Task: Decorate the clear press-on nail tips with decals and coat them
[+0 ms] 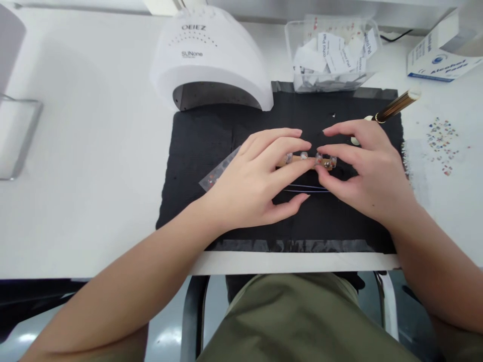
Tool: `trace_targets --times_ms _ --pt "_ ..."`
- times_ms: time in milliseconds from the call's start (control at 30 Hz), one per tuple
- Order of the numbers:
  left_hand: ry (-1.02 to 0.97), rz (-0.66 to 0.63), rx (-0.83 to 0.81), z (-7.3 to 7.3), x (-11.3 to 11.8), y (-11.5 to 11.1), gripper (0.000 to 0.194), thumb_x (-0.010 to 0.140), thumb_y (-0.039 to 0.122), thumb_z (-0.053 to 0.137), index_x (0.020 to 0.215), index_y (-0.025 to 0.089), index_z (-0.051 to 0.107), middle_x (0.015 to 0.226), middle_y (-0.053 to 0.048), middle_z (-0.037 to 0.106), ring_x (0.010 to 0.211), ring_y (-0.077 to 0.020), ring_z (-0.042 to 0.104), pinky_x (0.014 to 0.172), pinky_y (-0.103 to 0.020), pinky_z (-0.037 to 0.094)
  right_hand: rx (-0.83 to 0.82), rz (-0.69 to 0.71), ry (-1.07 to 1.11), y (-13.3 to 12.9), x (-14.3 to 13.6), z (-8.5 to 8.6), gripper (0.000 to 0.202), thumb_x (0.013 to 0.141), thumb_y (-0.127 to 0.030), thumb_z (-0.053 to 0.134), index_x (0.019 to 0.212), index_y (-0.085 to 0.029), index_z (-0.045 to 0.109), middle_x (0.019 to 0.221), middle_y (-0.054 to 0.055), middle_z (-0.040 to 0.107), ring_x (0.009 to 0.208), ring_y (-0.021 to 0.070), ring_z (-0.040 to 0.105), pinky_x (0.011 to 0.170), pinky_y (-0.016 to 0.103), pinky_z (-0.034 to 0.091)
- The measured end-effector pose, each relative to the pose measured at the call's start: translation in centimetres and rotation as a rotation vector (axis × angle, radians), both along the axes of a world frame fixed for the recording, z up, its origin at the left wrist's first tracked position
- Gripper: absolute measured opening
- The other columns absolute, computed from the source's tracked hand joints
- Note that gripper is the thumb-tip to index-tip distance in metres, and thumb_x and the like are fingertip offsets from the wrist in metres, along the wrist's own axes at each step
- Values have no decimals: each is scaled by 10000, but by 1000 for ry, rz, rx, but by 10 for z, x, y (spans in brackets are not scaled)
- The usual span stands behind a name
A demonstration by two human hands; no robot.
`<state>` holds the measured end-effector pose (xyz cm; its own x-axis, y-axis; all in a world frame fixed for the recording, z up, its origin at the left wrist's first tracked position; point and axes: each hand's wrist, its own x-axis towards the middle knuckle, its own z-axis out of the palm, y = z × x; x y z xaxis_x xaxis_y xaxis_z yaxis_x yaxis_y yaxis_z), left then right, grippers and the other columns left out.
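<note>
2 hands (252,186) (377,176) (loosely curved) touch decorated strip (297,158).

Bright, even light, apparently from overhead, washes the white bench (94,125) to a pale grey, with soft, faint shadows toward the left edge. The black mat (196,141) stays deep and dull, except for a streaky sheen on the tape (294,245) along its near side. Glare spots the floor (166,339). The lamp's (215,50) lettering reads clearly, while the small nails (319,160) by the hands (251,183) look soft, their detail smeared. Wide-angle stretch pulls at the forearms (151,271) and tilts the box (437,58) near the right edge.
</note>
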<state>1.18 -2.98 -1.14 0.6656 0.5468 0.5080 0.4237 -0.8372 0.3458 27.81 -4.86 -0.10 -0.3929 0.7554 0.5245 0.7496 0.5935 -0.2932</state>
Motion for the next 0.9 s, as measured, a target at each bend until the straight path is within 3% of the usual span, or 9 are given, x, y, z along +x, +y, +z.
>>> trace_targets --times_ms 133,300,500,667,900 --pt "64 15 -33 1 1 0 545 947 405 830 1477 336 718 1673 -121 664 1627 -488 558 1332 -783 439 30 -2 12 1 0 -2 76 1008 -235 738 1033 -276 797 1296 110 834 1205 334 800 1038 599 686" --pt "93 -4 27 0 6 -1 652 975 375 827 1593 330 623 1784 -159 557 1702 -489 475 1392 -775 363 -33 -19 21 0 -1 0 131 1015 -200 705 1011 -271 815 1298 106 825 1257 347 784 1083 619 660" --pt "114 16 80 -1 13 0 635 954 456 855 1543 334 652 1768 -111 581 1665 -505 512 1383 -766 359 -60 -8 18 -1 -1 1 171 1021 -159 671 989 -257 808 1325 111 828 1261 338 779 1083 615 658" --pt "157 49 67 -1 15 0 646 950 470 872 1548 367 651 1820 -89 536 1705 -486 459 1411 -733 324 -45 -8 -8 -2 -1 6 166 1040 -156 667 981 -246 793 1299 122 836 1247 318 787 1073 568 675" --pt "101 4 63 -6 19 2 612 984 446 816 1550 323 617 1787 -131 560 1678 -499 492 1400 -718 322 -101 -40 1 -3 -2 6 159 1031 -167 678 1002 -272 794 1288 96 832 1236 312 786 1080 574 680"
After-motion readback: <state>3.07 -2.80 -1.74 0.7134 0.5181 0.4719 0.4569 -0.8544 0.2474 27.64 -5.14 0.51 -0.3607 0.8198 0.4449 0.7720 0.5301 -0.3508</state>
